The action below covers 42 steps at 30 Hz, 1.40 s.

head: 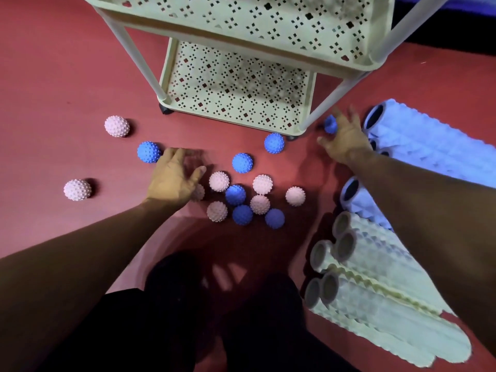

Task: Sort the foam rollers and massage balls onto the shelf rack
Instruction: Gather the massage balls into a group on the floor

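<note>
Head view: my left hand (174, 178) hovers palm-down, fingers loosely spread and holding nothing, just beside a blue spiky rubber massage ball (149, 152) and partly covering a pink spiky one (198, 192) on the red floor (67, 76). My right hand (346, 138), fingers splayed, reaches over another blue ball (330, 124) by the leg of the pale green perforated shelf rack (236, 84); whether it grips it I cannot tell. Both tiers bare; white and pale green ridged foam rollers (375, 264) lie stacked at right.

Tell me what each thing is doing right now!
Shelf rack: upright, shelves bare.
Massage balls: loose on the floor.
Foam rollers: lying stacked beside the rack.
Left hand: open, over the balls.
Right hand: open, reaching at a blue ball.
</note>
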{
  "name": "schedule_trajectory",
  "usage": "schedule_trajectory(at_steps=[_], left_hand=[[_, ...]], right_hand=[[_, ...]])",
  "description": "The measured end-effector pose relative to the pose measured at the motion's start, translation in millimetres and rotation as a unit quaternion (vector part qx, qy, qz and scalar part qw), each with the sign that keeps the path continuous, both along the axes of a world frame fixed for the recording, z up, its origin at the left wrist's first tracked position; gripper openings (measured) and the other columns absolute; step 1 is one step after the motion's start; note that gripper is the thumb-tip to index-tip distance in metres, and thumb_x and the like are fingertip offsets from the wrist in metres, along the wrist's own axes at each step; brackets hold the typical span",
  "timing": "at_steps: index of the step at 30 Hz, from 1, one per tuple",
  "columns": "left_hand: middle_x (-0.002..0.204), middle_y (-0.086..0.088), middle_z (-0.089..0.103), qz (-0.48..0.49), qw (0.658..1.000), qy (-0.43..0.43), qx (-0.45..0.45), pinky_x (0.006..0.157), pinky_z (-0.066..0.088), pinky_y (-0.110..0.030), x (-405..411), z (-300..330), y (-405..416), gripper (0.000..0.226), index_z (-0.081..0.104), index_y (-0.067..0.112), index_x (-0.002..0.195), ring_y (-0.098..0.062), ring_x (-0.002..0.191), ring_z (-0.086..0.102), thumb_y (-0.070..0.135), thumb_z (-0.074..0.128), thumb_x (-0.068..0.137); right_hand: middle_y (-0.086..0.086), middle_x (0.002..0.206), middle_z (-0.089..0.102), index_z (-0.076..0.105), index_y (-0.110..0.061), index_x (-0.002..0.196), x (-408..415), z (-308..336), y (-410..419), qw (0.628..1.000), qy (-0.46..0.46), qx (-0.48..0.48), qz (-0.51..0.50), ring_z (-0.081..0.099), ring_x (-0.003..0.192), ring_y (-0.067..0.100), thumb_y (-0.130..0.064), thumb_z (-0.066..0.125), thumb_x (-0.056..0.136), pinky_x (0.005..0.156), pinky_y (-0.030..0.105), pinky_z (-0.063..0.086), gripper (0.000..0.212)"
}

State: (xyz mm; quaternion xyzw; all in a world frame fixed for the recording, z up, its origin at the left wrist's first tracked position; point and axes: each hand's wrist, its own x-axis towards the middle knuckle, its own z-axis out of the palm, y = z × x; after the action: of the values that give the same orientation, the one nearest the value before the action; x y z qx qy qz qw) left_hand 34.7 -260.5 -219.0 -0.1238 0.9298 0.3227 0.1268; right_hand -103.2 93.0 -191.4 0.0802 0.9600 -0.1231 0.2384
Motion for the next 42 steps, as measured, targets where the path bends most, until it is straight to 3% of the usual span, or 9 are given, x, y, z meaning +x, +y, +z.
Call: schedule_trajectory(at_steps=[3,7,10,15,19,24,29,32,42], left_hand=[[0.119,-0.013,0.049,0.045,0.998,-0.018,0.028,0.103,0.042,-0.038,-0.8,-2.8,0.7,0.039,0.059,0.013,0.125,-0.031,0.111,0.054,0.033,0.067,0.092],[0.124,-0.018,0.049,0.045,0.999,0.027,-0.006,0.104,0.039,-0.035,-1.1,-3.5,-12.0,0.039,0.059,0.009,0.124,-0.033,0.115,0.050,0.026,0.067,0.091],[0.132,-0.021,0.046,0.047,0.992,0.080,-0.080,0.105,0.035,-0.039,-5.0,-3.7,-26.8,0.046,0.056,0.010,0.128,-0.039,0.118,0.045,0.026,0.067,0.087],[0.144,-0.017,0.036,0.086,0.987,0.006,-0.132,0.108,0.032,-0.045,-13.2,-8.2,-49.6,0.048,0.053,0.017,0.133,-0.044,0.122,0.038,0.030,0.066,0.089],[0.140,-0.017,0.038,0.107,0.988,-0.059,-0.098,0.108,0.032,-0.042,-16.2,-11.6,-55.0,0.038,0.059,0.014,0.125,-0.045,0.117,0.042,0.012,0.063,0.087],[0.134,-0.020,0.045,0.154,0.987,-0.029,-0.035,0.102,0.042,-0.041,-15.9,-0.6,-56.4,0.045,0.052,0.008,0.134,-0.041,0.112,0.055,0.014,0.064,0.091],[0.115,-0.005,0.063,0.100,0.985,-0.078,0.115,0.091,0.050,-0.032,-30.3,4.5,-8.0,0.041,0.056,0.013,0.127,-0.026,0.100,0.065,0.023,0.071,0.090],[0.115,-0.003,0.064,0.067,0.974,-0.129,0.172,0.100,0.048,-0.033,-35.7,-2.1,20.9,0.036,0.058,0.017,0.127,-0.023,0.110,0.063,0.022,0.069,0.093],[0.140,-0.009,0.037,-0.131,0.985,-0.104,0.035,0.117,0.019,-0.026,-32.5,-6.9,35.0,0.051,0.042,0.024,0.150,-0.026,0.134,0.037,0.034,0.052,0.101]], right_hand=[[0.013,0.163,0.010,0.033,-0.020,0.153,-14.7,-8.9,4.0,0.998,-0.045,-0.003,0.035,0.030,0.147,0.025,-0.029,0.071,0.089,0.117,0.031,0.026,0.075],[0.016,0.143,0.029,0.057,-0.015,0.118,-5.3,-15.1,-2.6,1.000,-0.012,-0.012,-0.023,0.057,0.108,0.034,-0.022,0.073,0.087,0.104,0.037,0.045,0.036],[0.015,0.136,0.035,0.054,-0.014,0.115,25.1,-23.4,-8.8,0.992,0.021,-0.066,-0.101,0.052,0.085,0.025,-0.017,0.064,0.090,0.096,0.030,0.046,0.027],[0.017,0.133,0.046,0.049,-0.007,0.128,77.0,-31.0,-14.4,0.965,0.027,-0.129,-0.226,0.052,0.105,0.026,-0.029,0.055,0.094,0.103,0.030,0.036,0.041],[0.021,0.115,0.062,0.062,-0.005,0.111,113.1,-45.4,-11.1,0.953,0.025,-0.186,-0.239,0.058,0.107,0.034,-0.046,0.045,0.087,0.103,0.047,0.043,0.051],[0.007,0.118,0.062,0.055,-0.040,0.108,135.5,-66.0,-14.1,0.943,0.001,-0.228,-0.241,0.063,0.107,0.029,-0.061,0.048,0.088,0.097,0.052,0.050,0.030],[0.007,0.126,0.062,0.057,-0.022,0.127,127.8,-35.0,-56.4,0.952,-0.010,-0.251,-0.176,0.057,0.117,0.024,-0.034,0.049,0.102,0.097,0.024,0.039,0.029],[0.008,0.133,0.059,0.053,-0.014,0.135,120.8,-35.1,-69.7,0.957,-0.021,-0.241,-0.158,0.054,0.122,0.023,-0.029,0.046,0.104,0.094,0.023,0.034,0.034],[0.004,0.140,0.042,0.054,-0.027,0.133,89.4,-25.7,-77.9,0.987,-0.016,-0.111,-0.115,0.053,0.125,0.028,-0.056,0.053,0.093,0.106,0.038,0.040,0.049]])
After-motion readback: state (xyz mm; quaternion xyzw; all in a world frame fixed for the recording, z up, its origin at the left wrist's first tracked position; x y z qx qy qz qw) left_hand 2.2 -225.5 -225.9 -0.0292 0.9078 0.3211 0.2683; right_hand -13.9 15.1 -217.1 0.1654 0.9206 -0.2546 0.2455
